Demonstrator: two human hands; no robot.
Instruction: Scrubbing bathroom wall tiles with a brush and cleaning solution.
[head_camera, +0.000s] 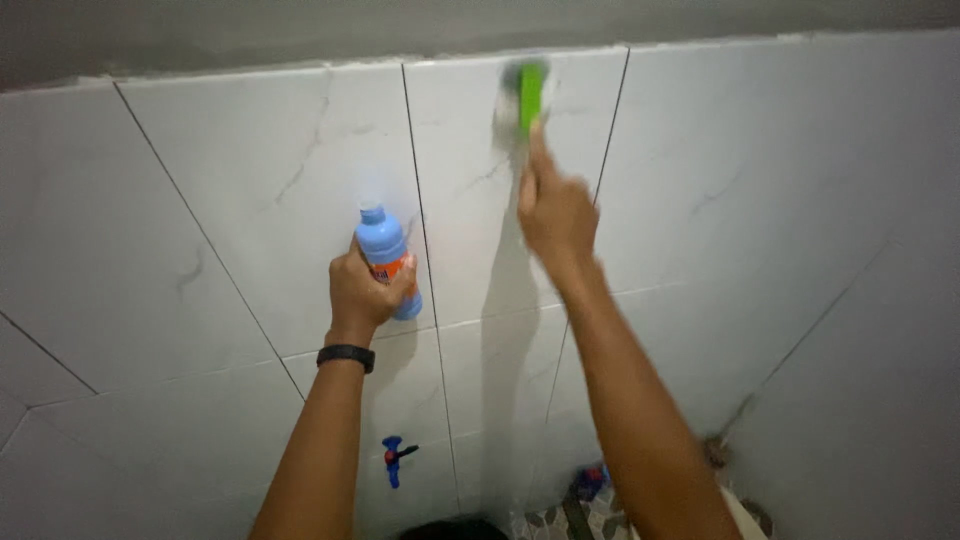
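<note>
White glossy wall tiles (250, 180) with faint grey veining and thin dark grout lines fill the view, meeting a bare grey band of unfinished wall (200, 35) along the top edge. Right hand (555, 215): raised high, fingers wrapped round the handle of a green plastic scrubbing brush (527, 95), whose head is pressed against the upper tile close to the top row's edge; both hand and brush are motion-blurred, and a darker streak on the tile runs down below them. Left hand (362, 290): closed in a full grip about the body of a light blue plastic bottle with an orange label (388, 255), held upright just in front of the wall, cap end up; whether the cap is on cannot be told. A black band (346, 356) circles the left wrist. Lower down, a small blue tap (393, 458) projects from the wall, and a patterned floor (580, 520) shows at the bottom, with a blue object too blurred to identify.

Risks, as judged: the brush is worked at full reach, so a slip off the glossy tile could scrape the knuckles on the rough top edge. Tilting the bottle may spill liquid, and drips could run down onto the forearm or make the floor slick.
</note>
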